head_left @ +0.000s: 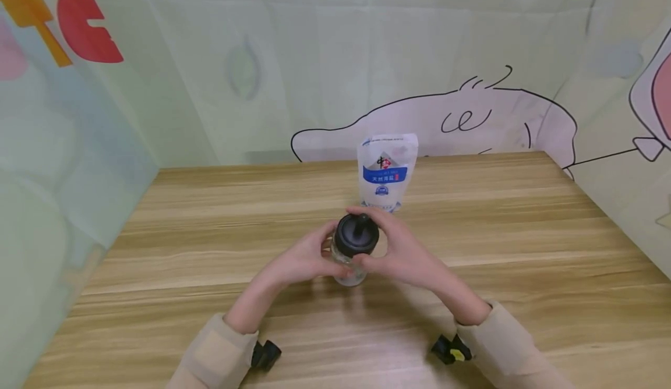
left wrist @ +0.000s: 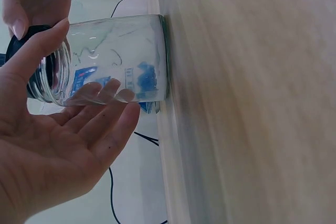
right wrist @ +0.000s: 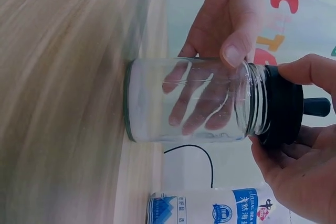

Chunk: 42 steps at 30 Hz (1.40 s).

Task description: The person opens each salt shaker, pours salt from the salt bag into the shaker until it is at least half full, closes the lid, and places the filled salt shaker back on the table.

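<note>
A clear glass jar [right wrist: 149, 103] stands upright on the wooden table, with a black lid [right wrist: 283, 106] over its mouth and a knob on top of the lid. Screw threads show through the glass below the lid's edge. My left hand [head_left: 304, 255] holds the jar's body, fingers behind it and thumb at the front. With fingers and thumb around its rim, my right hand [head_left: 403, 252] grips the lid. Through the jar's wall in the right wrist view, only the left fingers show inside its outline. A white and blue sea salt pouch [head_left: 388, 173] stands just behind the jar.
The wooden table [head_left: 209, 214] runs back to a pale printed cloth wall [head_left: 293, 74] with cartoon drawings and coloured letters. Cloth also closes in the left and right sides. Small black devices [head_left: 265, 355] sit at both wrists beside the sleeves.
</note>
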### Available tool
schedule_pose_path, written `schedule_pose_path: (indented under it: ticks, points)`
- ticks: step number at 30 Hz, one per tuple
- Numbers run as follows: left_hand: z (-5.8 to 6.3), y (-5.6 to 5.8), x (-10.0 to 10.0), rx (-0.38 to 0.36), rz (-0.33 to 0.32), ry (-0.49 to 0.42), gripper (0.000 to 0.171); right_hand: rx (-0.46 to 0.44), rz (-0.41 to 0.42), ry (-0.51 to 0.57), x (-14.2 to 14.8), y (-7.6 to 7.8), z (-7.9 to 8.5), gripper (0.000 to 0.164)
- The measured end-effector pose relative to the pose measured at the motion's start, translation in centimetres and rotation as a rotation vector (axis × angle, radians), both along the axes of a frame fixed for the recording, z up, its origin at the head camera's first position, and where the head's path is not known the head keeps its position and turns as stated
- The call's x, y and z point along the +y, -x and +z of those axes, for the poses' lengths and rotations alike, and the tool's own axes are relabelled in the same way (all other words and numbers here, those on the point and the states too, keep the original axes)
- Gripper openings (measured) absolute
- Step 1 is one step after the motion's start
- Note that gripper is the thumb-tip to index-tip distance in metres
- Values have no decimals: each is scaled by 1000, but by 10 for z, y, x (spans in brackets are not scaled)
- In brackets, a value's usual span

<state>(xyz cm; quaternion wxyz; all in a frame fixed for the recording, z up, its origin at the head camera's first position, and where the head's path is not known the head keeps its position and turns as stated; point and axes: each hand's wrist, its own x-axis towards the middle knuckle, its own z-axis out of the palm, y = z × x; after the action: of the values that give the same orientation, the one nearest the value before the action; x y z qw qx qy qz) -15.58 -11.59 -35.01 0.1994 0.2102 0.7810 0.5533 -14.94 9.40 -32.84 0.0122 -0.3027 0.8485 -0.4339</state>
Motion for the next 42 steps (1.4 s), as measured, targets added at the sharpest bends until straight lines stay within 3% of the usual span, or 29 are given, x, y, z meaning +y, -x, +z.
schedule_pose_path:
  ticks: [15,23,31,42]
  points:
    - [0,1,1,1,10,23,71,-26,22,-20,8,4,5,65]
    - [1,1,1,0,24,47,70,10,71,-38,16,8,9,67]
    - [1,0,2,-10,28,57,68,-59,72,-83,24,10,14,72]
    - [2,0,2,9,41,84,69,-51,98,-119,31,11,18,69]
